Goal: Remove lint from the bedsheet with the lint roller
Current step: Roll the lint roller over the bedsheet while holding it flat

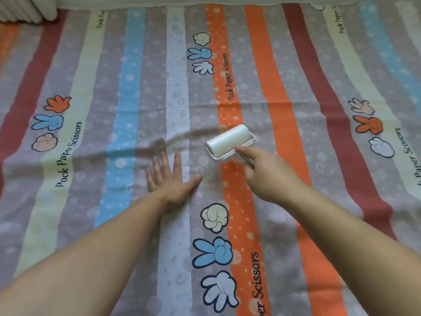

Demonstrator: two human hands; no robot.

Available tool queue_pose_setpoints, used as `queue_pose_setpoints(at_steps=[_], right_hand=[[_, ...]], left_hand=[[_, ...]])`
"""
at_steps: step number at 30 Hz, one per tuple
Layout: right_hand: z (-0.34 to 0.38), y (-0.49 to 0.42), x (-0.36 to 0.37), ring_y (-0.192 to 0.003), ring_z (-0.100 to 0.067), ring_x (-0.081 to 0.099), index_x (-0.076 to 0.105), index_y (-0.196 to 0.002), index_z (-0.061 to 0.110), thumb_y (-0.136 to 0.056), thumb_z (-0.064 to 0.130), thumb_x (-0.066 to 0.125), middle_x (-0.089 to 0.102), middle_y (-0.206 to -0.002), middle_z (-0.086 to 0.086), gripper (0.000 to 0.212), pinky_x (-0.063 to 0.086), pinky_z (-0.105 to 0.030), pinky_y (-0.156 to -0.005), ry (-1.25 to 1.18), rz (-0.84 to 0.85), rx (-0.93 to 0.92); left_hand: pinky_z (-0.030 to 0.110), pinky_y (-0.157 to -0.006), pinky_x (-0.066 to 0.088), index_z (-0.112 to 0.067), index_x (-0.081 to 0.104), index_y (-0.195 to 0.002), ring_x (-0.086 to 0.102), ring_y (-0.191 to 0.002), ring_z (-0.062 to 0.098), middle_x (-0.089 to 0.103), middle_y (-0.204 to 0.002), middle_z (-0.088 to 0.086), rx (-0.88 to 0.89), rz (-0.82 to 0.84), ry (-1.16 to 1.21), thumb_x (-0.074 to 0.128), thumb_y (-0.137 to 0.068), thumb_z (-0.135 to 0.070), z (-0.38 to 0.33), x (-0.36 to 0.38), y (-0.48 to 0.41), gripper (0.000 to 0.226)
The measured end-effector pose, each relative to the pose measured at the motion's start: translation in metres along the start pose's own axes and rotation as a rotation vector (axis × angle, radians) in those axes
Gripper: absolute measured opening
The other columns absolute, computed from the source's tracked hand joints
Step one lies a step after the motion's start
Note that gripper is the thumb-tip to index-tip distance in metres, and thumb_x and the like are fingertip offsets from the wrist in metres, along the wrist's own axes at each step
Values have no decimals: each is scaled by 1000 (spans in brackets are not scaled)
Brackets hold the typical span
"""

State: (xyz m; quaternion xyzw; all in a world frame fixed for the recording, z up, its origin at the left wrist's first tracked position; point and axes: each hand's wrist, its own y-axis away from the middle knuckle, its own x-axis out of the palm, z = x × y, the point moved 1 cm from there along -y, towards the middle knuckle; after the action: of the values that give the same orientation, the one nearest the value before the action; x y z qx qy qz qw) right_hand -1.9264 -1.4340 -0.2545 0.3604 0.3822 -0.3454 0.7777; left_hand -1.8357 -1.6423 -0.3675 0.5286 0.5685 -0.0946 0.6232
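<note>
So the left hand lies flat on the bedsheet, fingers spread, while the right hand grips the handle of the lint roller, whose white roll sits on an orange stripe just right of a wrinkle.

All you really get of the person here is two arms and two hands. The left forearm and the right forearm are both bare skin from the wrist right down to the bottom edge of the shot. They're smooth, look super thick close to the camera and taper to the wrists, wide-angle lens doing its thing. The left hand shows its back and all five digits: slim fingers, nails that look short, though it's kinda soft so can't swear to it. The right hand shows mostly its back and knuckles. Wrists are bare too.
</note>
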Motion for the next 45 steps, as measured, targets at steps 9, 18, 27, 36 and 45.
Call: queue_pose_setpoints(at_steps=[9,18,27,36,45], right_hand=[[19,-45,55,-115,-35,55,39,-143,41,-92,25,43,58,-134,-8,54,49,-43,-90,31,-3,109],[-24,63,34,-102,-26,60,40,-141,48,-94,29,42,65,-119,0,50,45,-33,-69,176,104,148],[-57,135,-6,-103,-3,61,50,-131,52,-89,26,46,65,-121,15,50,50,-22,-79,175,288,255],[-15,104,-71,-41,-8,48,60,-105,61,-91,32,55,65,-61,5,32,39,-26,-45,-20,271,228],[99,-42,59,-113,-31,56,37,-144,40,-96,24,39,59,-132,-5,51,47,-38,-83,89,30,11]], left_hand=[[48,-114,-29,-37,-30,-152,-45,-142,24,-43,-158,3,76,46,70,19,-99,-68,9,2,-6,79],[50,-115,-28,-37,-29,-153,-45,-142,24,-44,-157,4,73,7,58,18,-101,-66,6,1,1,76],[47,-122,-18,-34,-13,-160,-32,-150,20,-31,-164,1,121,-45,17,28,-101,-65,12,-10,27,79],[52,-120,-20,-31,-13,-160,-37,-147,22,-32,-164,0,51,-90,-115,18,-87,-86,65,-22,26,97],[54,-119,-21,-32,-17,-159,-39,-146,25,-37,-162,0,14,-142,-89,8,-91,-81,87,-18,10,87]])
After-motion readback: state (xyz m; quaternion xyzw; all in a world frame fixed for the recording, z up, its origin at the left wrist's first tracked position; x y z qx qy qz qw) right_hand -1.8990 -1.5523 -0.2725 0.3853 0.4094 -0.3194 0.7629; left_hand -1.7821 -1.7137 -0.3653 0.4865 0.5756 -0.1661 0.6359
